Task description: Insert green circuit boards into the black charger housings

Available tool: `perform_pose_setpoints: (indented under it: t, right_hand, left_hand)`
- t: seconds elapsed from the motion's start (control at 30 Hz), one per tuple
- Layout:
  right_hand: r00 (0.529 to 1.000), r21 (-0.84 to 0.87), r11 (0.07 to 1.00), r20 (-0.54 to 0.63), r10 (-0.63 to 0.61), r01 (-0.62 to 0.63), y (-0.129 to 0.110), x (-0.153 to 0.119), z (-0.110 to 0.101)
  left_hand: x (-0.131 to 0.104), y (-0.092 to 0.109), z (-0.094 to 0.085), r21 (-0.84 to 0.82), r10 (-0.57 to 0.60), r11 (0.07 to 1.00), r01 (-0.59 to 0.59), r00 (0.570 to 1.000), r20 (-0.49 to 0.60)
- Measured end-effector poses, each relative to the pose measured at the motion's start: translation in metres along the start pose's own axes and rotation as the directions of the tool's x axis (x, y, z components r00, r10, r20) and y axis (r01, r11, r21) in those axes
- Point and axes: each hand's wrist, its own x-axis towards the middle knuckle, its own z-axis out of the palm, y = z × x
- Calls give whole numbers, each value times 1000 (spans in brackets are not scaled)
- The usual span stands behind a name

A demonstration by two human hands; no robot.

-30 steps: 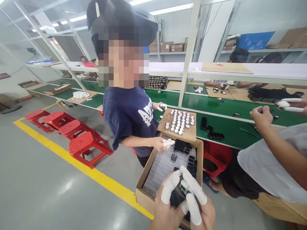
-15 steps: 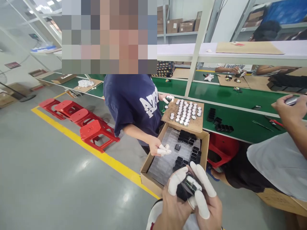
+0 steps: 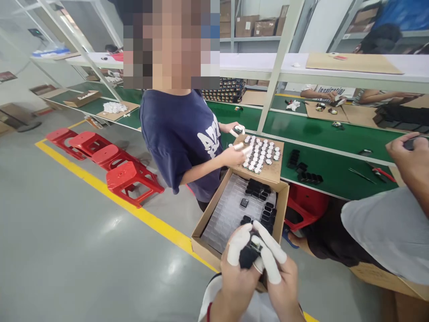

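Note:
My left hand and my right hand wear white finger covers and close together round a small black housing. A white and green part shows in the housing's opening, between my fingertips. Just beyond my hands is an open cardboard box lined with clear plastic trays. Black housings stand in the trays on the box's right side, and one black piece lies apart near the middle. Behind it, a cardboard sheet bears rows of white round parts.
A person in a dark blue shirt stands beyond the box on the left. At right sits another person in a grey shirt. Black housings, tweezers and red pliers lie on the green bench. Red stools stand at left.
The standing person's hand has moved from over the box up to the white parts. My hands have shifted slightly left in view, still holding the housing, whose opening is now more covered by fingers.

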Motion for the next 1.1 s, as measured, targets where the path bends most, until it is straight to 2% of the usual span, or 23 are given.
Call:
perform_pose_setpoints:
  t: [0.13, 0.2, 0.3, 0.43, 0.53, 0.6, 0.7, 0.73, 0.83, 0.93, 1.0, 1.1]
  right_hand:
    - [974, 287, 945, 206, 98, -156, -17, 15, 0]
    - [957, 304, 931, 264, 121, -201, -24, 19, -4]
    - [953, 187, 954, 237, 189, -236, -31, 23, -5]
    - [966, 104, 971, 174, 194, -214, -38, 23, 3]
    - [961, 95, 971, 194, 197, -218, -38, 22, 9]
    - [952, 171, 956, 234, 196, -239, -36, 21, 9]
    - [929, 420, 845, 301, 215, -332, -30, 20, 5]
    - [916, 446, 814, 317, 245, -372, -28, 19, 3]
    - [874, 302, 838, 333, 354, -454, -27, 16, -4]
    - [863, 198, 887, 395, 316, -416, -31, 17, -7]
    - [868, 212, 910, 436, 238, -356, -37, 19, -8]
    - [893, 238, 928, 416, 169, -286, -43, 21, -8]
  left_hand:
    - [10, 0, -4, -44, 79, 996, -77, 996, 33]
    - [14, 0, -6, -76, 129, 989, -124, 990, 59]
    - [16, 1, -8, -89, 172, 983, -162, 979, 109]
    - [14, 2, -10, -55, 134, 990, -129, 984, 114]
    - [10, 0, -12, -80, 100, 993, -92, 990, 103]
    - [9, -1, -14, -134, 65, 990, -52, 994, 93]
    - [8, -3, -16, -273, 7, 962, 14, 997, 76]
    - [8, -4, -16, -316, 0, 949, 25, 997, 80]
    - [8, -6, -18, -377, 23, 926, 20, 994, 110]
    - [10, -8, -23, -317, 68, 948, -25, 990, 124]
    - [13, -7, -27, -267, 128, 960, -86, 982, 140]
    - [21, -1, -35, -184, 211, 967, -177, 960, 184]
